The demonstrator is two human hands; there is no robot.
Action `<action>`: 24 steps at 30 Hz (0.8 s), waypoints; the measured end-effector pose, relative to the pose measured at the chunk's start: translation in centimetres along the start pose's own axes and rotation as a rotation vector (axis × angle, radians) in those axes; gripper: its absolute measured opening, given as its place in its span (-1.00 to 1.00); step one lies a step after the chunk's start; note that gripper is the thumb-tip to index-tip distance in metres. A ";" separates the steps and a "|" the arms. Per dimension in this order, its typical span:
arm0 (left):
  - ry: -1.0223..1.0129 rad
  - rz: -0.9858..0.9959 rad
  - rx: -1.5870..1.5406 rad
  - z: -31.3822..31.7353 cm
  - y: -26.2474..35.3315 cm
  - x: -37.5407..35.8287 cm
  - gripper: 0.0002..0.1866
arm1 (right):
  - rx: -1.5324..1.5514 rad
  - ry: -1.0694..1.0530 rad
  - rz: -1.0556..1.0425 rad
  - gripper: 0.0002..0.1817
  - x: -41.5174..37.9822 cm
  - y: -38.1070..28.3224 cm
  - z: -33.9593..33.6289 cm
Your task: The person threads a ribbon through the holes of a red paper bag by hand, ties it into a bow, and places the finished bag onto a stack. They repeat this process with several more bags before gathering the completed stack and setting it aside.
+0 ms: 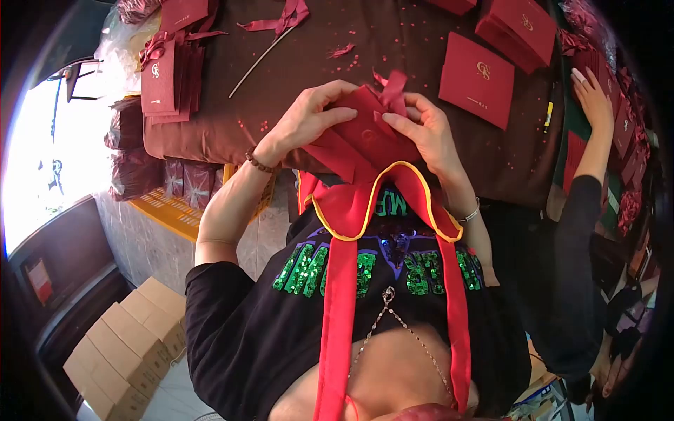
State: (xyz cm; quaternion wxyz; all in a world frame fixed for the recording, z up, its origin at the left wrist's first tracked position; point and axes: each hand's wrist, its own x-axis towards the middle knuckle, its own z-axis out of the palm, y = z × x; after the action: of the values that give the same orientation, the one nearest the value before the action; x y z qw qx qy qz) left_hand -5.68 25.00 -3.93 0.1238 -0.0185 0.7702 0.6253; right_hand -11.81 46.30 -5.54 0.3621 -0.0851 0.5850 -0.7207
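Left hand (319, 116), right hand (423, 131): pinch grips on red packet (372, 137) (perhaps a bag) by tablecloth (382, 42) edge, room leftward

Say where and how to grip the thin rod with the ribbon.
Probably best pinched mid-shaft on the rod, from above on the wearer's side: the shaft is bare and slim there, its free end points towards that side, and the red ribbon sits at the far end.

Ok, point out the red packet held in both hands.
The red packet between the left hand and right hand; the ribboned stack at left and the flat packet and upper stack at right lie on the brown cloth, untouched.
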 end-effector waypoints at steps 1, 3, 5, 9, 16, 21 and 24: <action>0.038 -0.002 -0.066 0.0 -0.3 -0.1 -0.66 | -0.051 -0.047 -0.024 -0.59 0.1 0.1 -0.1; 0.043 -0.014 -0.118 0.0 -0.4 -0.2 -0.65 | -0.096 -0.051 -0.054 -0.65 -0.1 0.1 0.1; 0.070 -0.022 -0.155 0.0 -0.3 -0.5 -0.64 | -0.135 -0.079 -0.097 -0.71 0.0 0.3 0.4; -0.146 -0.173 -0.425 -1.8 1.8 -2.2 -0.40 | -0.126 -0.018 -0.078 -0.75 0.5 0.3 0.7; -0.033 -0.049 -0.046 -3.7 4.1 -5.6 -0.37 | -0.029 -0.068 -0.203 -0.69 1.7 0.2 2.0; 0.689 0.075 0.469 -12.0 7.9 -13.1 -0.49 | 0.042 -0.018 -0.069 -0.58 2.3 0.1 2.0; 0.962 0.120 0.908 -15.2 7.4 -13.5 -0.53 | -0.021 -0.071 -0.035 -0.64 2.6 1.2 1.8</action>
State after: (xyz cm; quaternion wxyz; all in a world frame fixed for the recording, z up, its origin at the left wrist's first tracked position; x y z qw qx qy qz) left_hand 3.53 10.21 8.93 -0.2733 -0.1988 0.9263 0.1667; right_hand -12.16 43.21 -6.80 0.3692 -0.1247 0.5777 -0.7172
